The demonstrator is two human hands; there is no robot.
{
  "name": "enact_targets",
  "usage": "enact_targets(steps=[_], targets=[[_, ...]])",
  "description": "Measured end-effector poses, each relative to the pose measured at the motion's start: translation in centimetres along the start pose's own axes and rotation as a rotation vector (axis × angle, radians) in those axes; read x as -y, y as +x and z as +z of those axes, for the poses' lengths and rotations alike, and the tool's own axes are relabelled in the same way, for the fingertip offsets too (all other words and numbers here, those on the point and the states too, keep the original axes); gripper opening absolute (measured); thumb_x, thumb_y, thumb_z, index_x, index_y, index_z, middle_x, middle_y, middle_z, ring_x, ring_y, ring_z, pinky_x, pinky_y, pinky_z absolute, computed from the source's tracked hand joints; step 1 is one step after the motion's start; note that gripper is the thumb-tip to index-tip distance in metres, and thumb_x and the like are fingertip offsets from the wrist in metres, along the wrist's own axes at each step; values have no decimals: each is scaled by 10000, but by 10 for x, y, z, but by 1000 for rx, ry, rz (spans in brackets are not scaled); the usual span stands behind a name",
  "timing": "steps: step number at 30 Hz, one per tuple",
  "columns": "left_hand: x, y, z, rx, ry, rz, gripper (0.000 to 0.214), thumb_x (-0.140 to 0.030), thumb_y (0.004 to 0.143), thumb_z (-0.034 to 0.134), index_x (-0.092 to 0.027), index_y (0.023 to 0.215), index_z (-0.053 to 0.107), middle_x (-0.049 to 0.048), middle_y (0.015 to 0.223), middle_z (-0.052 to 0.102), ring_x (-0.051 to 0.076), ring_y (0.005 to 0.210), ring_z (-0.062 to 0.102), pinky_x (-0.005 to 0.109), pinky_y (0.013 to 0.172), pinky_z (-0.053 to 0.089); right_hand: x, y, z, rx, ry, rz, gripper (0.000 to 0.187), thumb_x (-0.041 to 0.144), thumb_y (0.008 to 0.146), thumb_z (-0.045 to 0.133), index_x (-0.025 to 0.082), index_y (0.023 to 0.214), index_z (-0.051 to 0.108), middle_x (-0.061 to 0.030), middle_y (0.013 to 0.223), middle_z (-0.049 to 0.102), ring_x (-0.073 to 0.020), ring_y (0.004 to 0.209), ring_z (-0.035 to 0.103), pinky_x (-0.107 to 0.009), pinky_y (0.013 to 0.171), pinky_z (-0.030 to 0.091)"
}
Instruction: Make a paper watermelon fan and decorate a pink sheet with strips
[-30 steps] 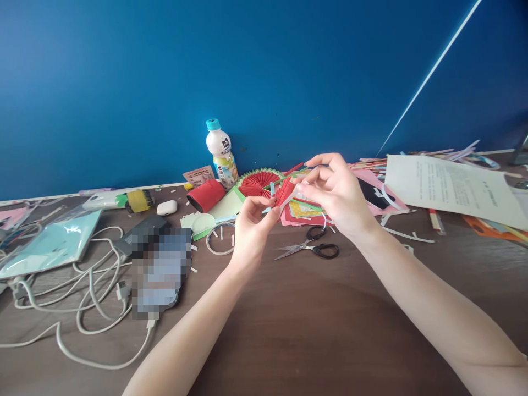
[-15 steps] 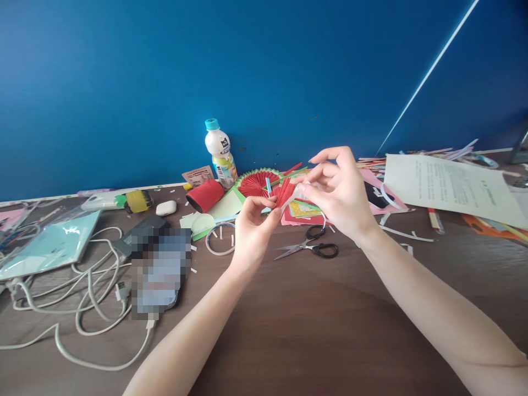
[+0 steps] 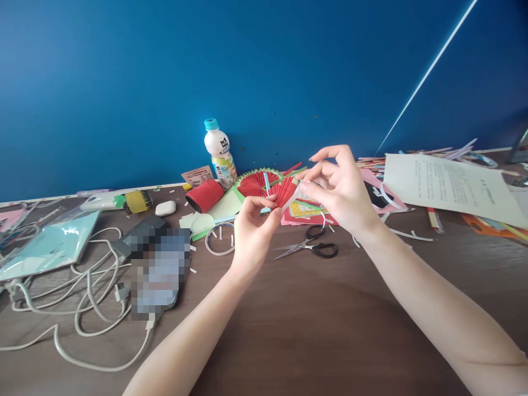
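Note:
A small red pleated paper fan [image 3: 285, 192] with a pale edge is pinched between the thumb and fingers of my left hand [image 3: 256, 223]. A light blue paper strip [image 3: 266, 182] sticks up beside it. My right hand [image 3: 340, 190] has thumb and forefinger closed at the fan's right edge, on something whitish that I cannot make out clearly; its other fingers are raised. Behind the hands lies a larger red pleated paper rosette [image 3: 252, 183] with a green rim. Below them, scissors [image 3: 310, 248] with black handles rest on the table.
At the wall stand a drink bottle [image 3: 219, 154] and a red cylinder [image 3: 204, 196] on its side. To the left are a phone [image 3: 163, 269], tangled white cables [image 3: 91, 291] and an earbud case [image 3: 165, 208]. A printed sheet [image 3: 445, 184] and paper strips lie at right.
The red fan has spread wider and its pleats show more between my hands. Both hands stay in nearly the same place.

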State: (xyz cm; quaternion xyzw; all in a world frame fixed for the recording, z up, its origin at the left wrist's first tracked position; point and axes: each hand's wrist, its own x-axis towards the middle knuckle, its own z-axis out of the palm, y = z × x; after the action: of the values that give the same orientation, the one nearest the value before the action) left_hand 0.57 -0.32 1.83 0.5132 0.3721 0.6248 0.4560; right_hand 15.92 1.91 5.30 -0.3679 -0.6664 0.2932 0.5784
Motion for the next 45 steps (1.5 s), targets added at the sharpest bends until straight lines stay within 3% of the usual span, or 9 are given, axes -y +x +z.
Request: enact_targets(steps=[24, 33, 38, 45], targets=[[-6, -3, 3, 1, -30, -13, 124, -237, 689, 679, -207, 716, 561, 35, 848, 628, 212, 1045, 563, 292, 766, 470, -2, -5, 10, -46, -235, -130, 329, 168, 777, 555, 278, 1048, 407, 10, 761, 558, -213, 879, 591, -459, 819, 472], [-8, -4, 5, 2, -33, -39, 106, -211, 695, 661, -207, 708, 556, 19, 818, 609, 178, 946, 582, 284, 766, 459, -5, -8, 14, -85, -359, -189, 279, 143, 786, 532, 280, 999, 414, 8, 799, 559, -201, 866, 593, -423, 777, 474], [-8, -4, 5, 10, -49, -29, 107, -210, 692, 669, -209, 707, 563, 15, 804, 601, 185, 1006, 564, 274, 776, 449, -6, -8, 16, -80, -392, -234, 280, 83, 782, 507, 262, 967, 398, -3, 814, 542, -185, 829, 588, -391, 753, 464], [-6, -5, 4, 17, -87, -30, 100, -194, 699, 656, -201, 707, 557, 9, 818, 620, 165, 1012, 566, 240, 761, 438, -12, -4, 12, -152, -443, -279, 294, 125, 727, 606, 238, 940, 438, -18, 851, 495, -184, 850, 521, -382, 785, 438]])
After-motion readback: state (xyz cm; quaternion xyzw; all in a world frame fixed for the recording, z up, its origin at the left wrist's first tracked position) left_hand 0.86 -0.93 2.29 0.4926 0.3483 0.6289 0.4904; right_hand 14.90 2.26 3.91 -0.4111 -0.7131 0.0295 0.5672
